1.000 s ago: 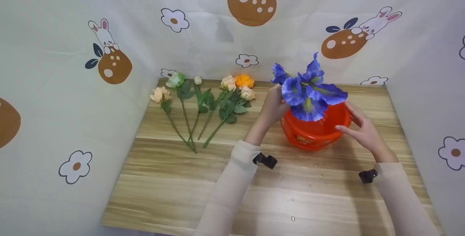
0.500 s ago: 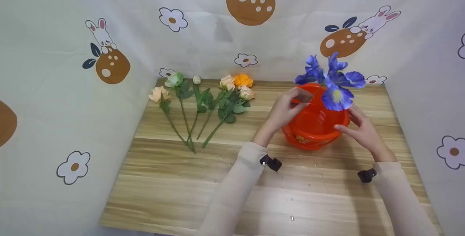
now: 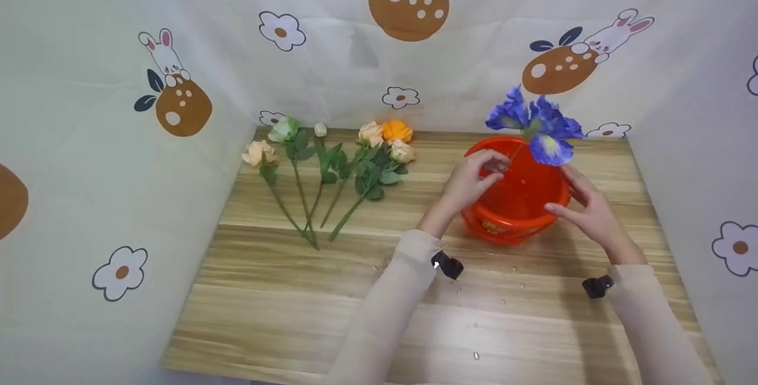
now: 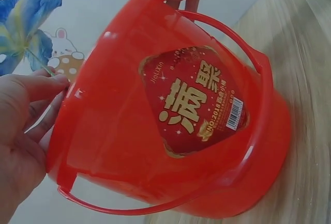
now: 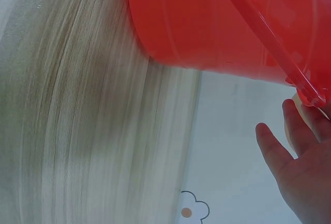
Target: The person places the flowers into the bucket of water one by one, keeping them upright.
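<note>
Left hand (image 3: 472,177) has bent fingers with just a small gap, and it pinches the thin stem of the blue flower (image 3: 552,130). Right hand (image 3: 592,213) is spread wide, with its thumb and fingers touching the right side of the red bucket (image 3: 530,195) by the rim.

Biggest is the pale cloth wall (image 3: 331,77), across the top and sides of the frame. Next is the wooden bench (image 3: 284,308), in the middle and bottom. On it, right of the middle, the bucket stands upright. Its handle (image 4: 119,212) hangs down around the label (image 4: 192,102). The blue flower is over the bucket's back, in the upper right, and hides a bit of the rim. The left hand covers the stem's low end, so I cannot tell where it stops. Loose flowers (image 3: 371,180) lie left of the bucket, some with crossed stems. Tiny water drops (image 3: 475,355) dot the bench, low in the frame.
</note>
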Motion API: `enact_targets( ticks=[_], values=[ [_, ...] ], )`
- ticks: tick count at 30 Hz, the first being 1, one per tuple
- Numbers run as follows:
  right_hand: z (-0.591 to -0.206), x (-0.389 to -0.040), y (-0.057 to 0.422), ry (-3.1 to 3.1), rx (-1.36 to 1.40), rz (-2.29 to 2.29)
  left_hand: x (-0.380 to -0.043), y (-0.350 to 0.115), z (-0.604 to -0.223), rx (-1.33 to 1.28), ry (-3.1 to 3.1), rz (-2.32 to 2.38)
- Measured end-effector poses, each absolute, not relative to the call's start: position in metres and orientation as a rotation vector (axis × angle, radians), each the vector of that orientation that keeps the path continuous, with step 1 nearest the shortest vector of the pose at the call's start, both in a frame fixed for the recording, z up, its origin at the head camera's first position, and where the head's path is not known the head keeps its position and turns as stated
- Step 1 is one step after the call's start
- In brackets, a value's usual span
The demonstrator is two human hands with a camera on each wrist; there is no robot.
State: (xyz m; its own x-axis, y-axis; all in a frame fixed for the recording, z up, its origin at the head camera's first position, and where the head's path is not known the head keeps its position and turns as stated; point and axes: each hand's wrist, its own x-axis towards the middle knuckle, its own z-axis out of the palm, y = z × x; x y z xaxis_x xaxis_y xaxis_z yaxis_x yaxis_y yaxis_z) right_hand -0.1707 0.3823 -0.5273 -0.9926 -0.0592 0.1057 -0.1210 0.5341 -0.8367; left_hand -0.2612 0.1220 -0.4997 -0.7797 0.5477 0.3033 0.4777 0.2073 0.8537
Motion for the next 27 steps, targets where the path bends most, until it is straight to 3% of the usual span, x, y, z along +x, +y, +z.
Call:
enact_targets(
  ticks=[16,27],
  values=[
    [-0.528,-0.172,0.382,-2.651,0.183,1.481,-0.267,0.146,-0.491,0.813,2.809,0.864],
    [-0.528,-0.172,0.381,-2.670,0.176,1.489,-0.268,0.144,-0.495,0.892,2.862,0.805]
  ],
)
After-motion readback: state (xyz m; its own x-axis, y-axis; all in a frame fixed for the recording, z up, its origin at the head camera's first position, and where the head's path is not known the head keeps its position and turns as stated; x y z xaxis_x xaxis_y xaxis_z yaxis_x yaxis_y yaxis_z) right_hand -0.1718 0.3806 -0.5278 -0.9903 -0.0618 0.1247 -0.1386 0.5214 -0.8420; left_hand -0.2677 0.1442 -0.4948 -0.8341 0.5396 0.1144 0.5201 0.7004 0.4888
